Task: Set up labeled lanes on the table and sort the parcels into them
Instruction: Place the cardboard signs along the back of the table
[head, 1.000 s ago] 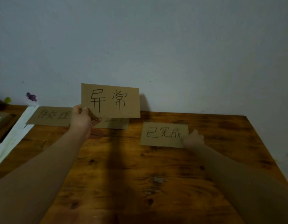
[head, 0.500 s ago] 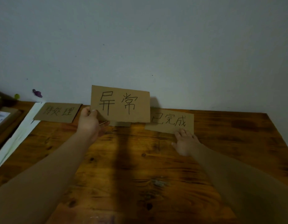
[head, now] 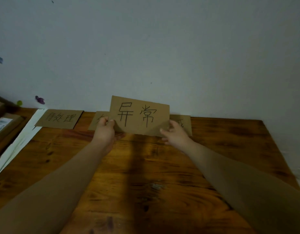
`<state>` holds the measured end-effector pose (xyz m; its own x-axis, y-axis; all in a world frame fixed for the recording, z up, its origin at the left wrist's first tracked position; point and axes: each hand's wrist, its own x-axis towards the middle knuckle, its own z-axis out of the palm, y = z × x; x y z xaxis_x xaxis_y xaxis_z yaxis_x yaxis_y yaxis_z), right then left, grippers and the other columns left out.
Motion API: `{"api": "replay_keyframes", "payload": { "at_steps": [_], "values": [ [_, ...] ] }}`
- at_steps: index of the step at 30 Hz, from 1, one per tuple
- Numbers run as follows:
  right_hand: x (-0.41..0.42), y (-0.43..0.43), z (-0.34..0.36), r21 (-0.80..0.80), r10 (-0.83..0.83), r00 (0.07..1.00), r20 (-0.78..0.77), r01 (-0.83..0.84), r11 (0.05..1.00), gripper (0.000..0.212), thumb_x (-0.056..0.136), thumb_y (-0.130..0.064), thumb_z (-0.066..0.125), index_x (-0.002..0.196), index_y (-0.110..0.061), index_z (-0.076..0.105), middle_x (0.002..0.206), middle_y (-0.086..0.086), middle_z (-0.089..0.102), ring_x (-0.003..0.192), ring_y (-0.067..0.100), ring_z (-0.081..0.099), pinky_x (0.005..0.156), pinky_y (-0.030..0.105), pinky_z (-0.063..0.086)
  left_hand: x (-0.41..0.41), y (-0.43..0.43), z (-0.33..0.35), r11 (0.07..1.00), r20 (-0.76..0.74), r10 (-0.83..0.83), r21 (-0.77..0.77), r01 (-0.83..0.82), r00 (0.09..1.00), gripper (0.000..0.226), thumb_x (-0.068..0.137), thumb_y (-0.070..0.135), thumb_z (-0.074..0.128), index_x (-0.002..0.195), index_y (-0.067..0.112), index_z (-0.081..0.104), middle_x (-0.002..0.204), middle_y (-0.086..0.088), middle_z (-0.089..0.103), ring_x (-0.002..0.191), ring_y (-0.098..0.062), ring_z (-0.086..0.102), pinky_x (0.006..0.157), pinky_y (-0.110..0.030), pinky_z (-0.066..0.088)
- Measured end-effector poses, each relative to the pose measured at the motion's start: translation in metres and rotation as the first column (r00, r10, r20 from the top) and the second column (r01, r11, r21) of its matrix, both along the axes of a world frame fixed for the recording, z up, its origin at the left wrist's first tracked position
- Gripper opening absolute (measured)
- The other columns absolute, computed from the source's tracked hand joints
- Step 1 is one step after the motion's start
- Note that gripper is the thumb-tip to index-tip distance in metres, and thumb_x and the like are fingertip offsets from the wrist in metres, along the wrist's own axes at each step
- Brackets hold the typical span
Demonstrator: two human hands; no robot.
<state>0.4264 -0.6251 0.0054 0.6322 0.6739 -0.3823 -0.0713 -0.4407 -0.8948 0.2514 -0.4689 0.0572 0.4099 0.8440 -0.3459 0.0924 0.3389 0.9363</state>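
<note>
The right hand [head: 175, 135] has left the label [head: 186, 119] behind its fingers [head: 164, 131] and joined the left hand [head: 104, 130]. Both now clamp the raised card [head: 139, 115], probably the last lane marker to lay.

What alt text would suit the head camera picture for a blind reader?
A person's left hand and right hand hold up a brown cardboard card marked 异常 over a dark wooden table. Three more handwritten brown cardboard labels lie along its far edge by a pale wall, two partly hidden behind the card.

Both arms extended forward; left hand [head: 104, 132] pinches card [head: 139, 115] left edge, right hand [head: 175, 135] holds right corner.
</note>
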Motion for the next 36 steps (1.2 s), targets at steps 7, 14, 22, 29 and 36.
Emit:
{"api": "replay_keyframes", "payload": {
  "at_steps": [7, 14, 22, 29, 36],
  "values": [
    [0.019, -0.082, 0.014, 0.045, -0.370, 0.929, -0.021, 0.371, 0.928, 0.044, 0.098, -0.009, 0.043, 0.141, -0.022, 0.040, 0.108, -0.002, 0.060, 0.084, 0.017, 0.066, 0.058, 0.022, 0.051, 0.019, -0.044, 0.009, 0.949, -0.134, -0.308, 0.032, 0.314, 0.942, 0.015, 0.098, 0.017, 0.046, 0.111, 0.018, 0.054, 0.118, -0.010, 0.056, 0.099, -0.027, 0.060, 0.066, -0.037, 0.054],
    [0.080, -0.182, -0.003, -0.024, -0.554, 0.830, 0.056, 0.556, 0.831, 0.048, 0.092, -0.002, 0.050, 0.136, -0.019, 0.044, 0.093, -0.006, 0.056, 0.084, 0.015, 0.062, 0.049, 0.019, 0.047, 0.068, -0.100, 0.019, 0.933, -0.180, -0.341, 0.054, 0.355, 0.923, 0.027, 0.097, 0.017, 0.048, 0.124, 0.016, 0.048, 0.114, -0.009, 0.057, 0.094, -0.025, 0.059, 0.063, -0.033, 0.052],
    [0.160, -0.282, -0.034, -0.311, -0.325, 0.874, 0.362, 0.442, 0.841, 0.055, 0.091, -0.014, 0.053, 0.143, -0.019, 0.036, 0.128, 0.016, 0.053, 0.103, 0.029, 0.055, 0.078, 0.038, 0.051, 0.141, -0.167, -0.007, 0.926, -0.276, -0.345, 0.054, 0.373, 0.897, 0.031, 0.097, 0.020, 0.049, 0.127, 0.015, 0.048, 0.114, -0.006, 0.058, 0.098, -0.023, 0.060, 0.086, -0.045, 0.051],
    [0.160, -0.302, -0.058, -0.765, 0.641, 0.613, 0.461, -0.092, 0.638, 0.053, 0.098, -0.050, 0.029, 0.146, -0.027, 0.030, 0.145, 0.007, 0.031, 0.134, 0.028, 0.026, 0.108, 0.045, 0.028, 0.171, -0.194, -0.024, 0.899, -0.346, -0.397, 0.038, 0.436, 0.850, 0.034, 0.096, 0.020, 0.049, 0.130, 0.016, 0.046, 0.113, -0.005, 0.058, 0.098, -0.022, 0.061, 0.080, -0.038, 0.052],
    [0.201, -0.286, -0.074, -0.823, 0.598, 0.685, 0.416, 0.004, 0.568, 0.065, 0.097, -0.055, 0.019, 0.152, -0.023, 0.007, 0.160, 0.006, 0.002, 0.145, 0.031, 0.003, 0.116, 0.051, 0.011, 0.176, -0.187, -0.032, 0.905, -0.383, -0.382, 0.030, 0.425, 0.841, 0.033, 0.096, 0.021, 0.048, 0.129, 0.018, 0.047, 0.114, -0.004, 0.058, 0.100, -0.022, 0.061, 0.071, -0.032, 0.052]
  ]
}}
